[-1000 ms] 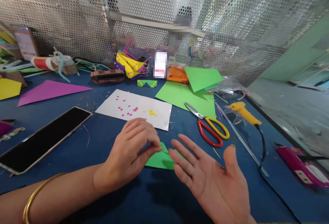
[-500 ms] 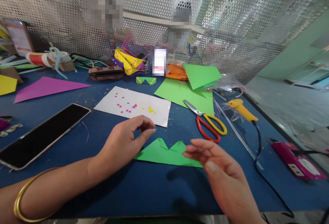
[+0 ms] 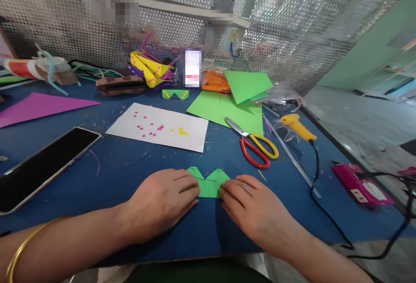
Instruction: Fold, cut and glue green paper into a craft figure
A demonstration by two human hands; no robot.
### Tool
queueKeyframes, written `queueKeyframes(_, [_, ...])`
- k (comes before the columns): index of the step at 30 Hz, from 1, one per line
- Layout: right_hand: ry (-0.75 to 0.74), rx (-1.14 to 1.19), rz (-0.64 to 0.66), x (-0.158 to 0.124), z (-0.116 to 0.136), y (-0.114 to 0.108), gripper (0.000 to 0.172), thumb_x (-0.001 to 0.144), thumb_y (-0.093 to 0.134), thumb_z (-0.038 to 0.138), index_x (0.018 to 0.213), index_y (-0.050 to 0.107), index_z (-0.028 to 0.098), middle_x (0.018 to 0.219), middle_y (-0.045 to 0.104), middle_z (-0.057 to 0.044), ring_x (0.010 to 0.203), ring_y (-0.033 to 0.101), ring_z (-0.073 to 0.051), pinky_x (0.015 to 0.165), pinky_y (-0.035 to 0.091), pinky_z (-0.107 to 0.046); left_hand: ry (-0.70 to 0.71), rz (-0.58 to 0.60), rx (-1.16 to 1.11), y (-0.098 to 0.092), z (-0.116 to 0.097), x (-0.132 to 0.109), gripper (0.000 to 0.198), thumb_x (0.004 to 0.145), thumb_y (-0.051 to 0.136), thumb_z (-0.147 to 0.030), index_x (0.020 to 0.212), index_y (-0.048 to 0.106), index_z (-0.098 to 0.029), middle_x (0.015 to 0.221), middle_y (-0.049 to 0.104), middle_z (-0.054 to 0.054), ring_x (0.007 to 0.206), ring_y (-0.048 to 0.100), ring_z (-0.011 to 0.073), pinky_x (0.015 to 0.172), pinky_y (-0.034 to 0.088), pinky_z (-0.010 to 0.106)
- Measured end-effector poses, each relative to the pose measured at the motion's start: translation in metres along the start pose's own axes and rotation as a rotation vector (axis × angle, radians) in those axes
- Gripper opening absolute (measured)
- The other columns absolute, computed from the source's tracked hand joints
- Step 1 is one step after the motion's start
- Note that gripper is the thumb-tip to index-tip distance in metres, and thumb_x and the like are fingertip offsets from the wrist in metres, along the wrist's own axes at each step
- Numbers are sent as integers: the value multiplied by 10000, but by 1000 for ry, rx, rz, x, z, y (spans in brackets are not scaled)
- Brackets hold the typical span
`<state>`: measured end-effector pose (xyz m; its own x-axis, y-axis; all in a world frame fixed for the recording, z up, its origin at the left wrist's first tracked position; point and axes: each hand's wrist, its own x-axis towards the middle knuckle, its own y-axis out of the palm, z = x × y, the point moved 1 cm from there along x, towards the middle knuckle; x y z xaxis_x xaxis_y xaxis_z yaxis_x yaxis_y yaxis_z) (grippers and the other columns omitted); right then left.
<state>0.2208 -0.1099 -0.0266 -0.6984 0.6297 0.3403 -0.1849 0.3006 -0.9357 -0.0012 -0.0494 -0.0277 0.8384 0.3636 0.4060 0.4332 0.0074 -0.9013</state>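
A folded green paper [image 3: 209, 187] with two raised points along its top edge lies on the blue table in front of me. My left hand [image 3: 167, 196] covers its left end, fingers bent together over the paper. Over the right end, my right hand [image 3: 248, 200] has its fingers close together on the paper; both thumbs are mostly hidden. Beyond the hands lies a white sheet [image 3: 169, 142] with small pink and yellow paper bits on it. Scissors [image 3: 248, 135] with one red and one yellow handle rest open to the right of the sheet.
A phone [image 3: 48, 164] lies at left, near a purple paper [image 3: 39, 107]. Light green papers [image 3: 240, 114], a dotted green piece [image 3: 175, 95] and a brown pouch [image 3: 120, 86] sit further back. At right are a yellow glue gun [image 3: 297, 126] and a pink power strip [image 3: 362, 185].
Both hands have come down onto the two ends of the green paper; before, they hovered apart around it. The whole view has shifted slightly.
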Motion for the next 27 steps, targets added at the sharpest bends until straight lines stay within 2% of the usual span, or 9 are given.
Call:
queueKeyframes(2, [-56, -62, 25, 5, 1, 3, 202, 917, 506, 50, 989, 693, 66, 947, 711, -143, 894, 658, -236, 815, 512, -415, 14, 14, 29, 0, 0, -1, 236, 970, 466, -175, 931, 698, -187, 866, 722, 55, 831, 663, 178, 813, 544, 326])
queueKeyframes(5, [-60, -94, 13, 7, 4, 7, 221, 907, 493, 32, 914, 709, 76, 917, 716, -148, 848, 657, -241, 752, 510, -402, 34, 32, 79, 1, 0, -1, 240, 973, 454, -164, 931, 689, -184, 874, 720, 59, 829, 658, 181, 800, 535, 327])
queueKeyframes(8, [3, -78, -61, 3, 7, 13, 234, 910, 483, 40, 888, 711, 89, 907, 723, -138, 867, 657, -239, 757, 503, -387, 48, 33, 124, 3, -3, 0, 226, 968, 454, -158, 943, 678, -171, 912, 717, 76, 831, 652, 190, 765, 526, 328])
queueKeyframes(12, [129, -14, -138, -1, 10, 18, 228, 939, 483, 90, 944, 711, 98, 899, 730, -97, 870, 657, -204, 772, 494, -339, 24, 14, 116, 4, -5, 5, 210, 970, 463, -169, 904, 662, -174, 903, 707, 62, 809, 638, 176, 715, 504, 303])
queueKeyframes(15, [153, -3, -164, -3, 12, 16, 243, 948, 470, 106, 984, 710, 92, 928, 735, -96, 899, 657, -211, 790, 488, -338, 20, -10, 123, 2, -6, 5, 221, 977, 454, -162, 881, 652, -183, 892, 704, 46, 802, 627, 169, 704, 482, 295])
queueKeyframes(19, [186, 31, -139, -1, 16, 12, 289, 953, 422, 82, 1003, 706, 96, 943, 730, -103, 916, 646, -217, 850, 469, -352, 37, -3, 118, 2, -6, 3, 238, 973, 436, -118, 909, 654, -186, 910, 709, 45, 808, 621, 170, 706, 450, 302])
queueKeyframes(24, [296, 173, -62, 7, 15, 12, 251, 975, 450, 141, 910, 691, 174, 886, 688, -58, 797, 590, -182, 722, 442, -325, -46, -26, 49, 4, -6, 4, 222, 976, 475, -157, 848, 654, -192, 845, 710, 10, 762, 620, 156, 702, 404, 312])
queueKeyframes(27, [297, 238, -25, 11, 12, 14, 231, 975, 473, 158, 873, 680, 171, 849, 663, -52, 778, 564, -175, 685, 418, -312, -108, -20, -1, 3, -6, 5, 246, 977, 473, -164, 820, 658, -203, 806, 709, -2, 750, 630, 142, 710, 395, 306])
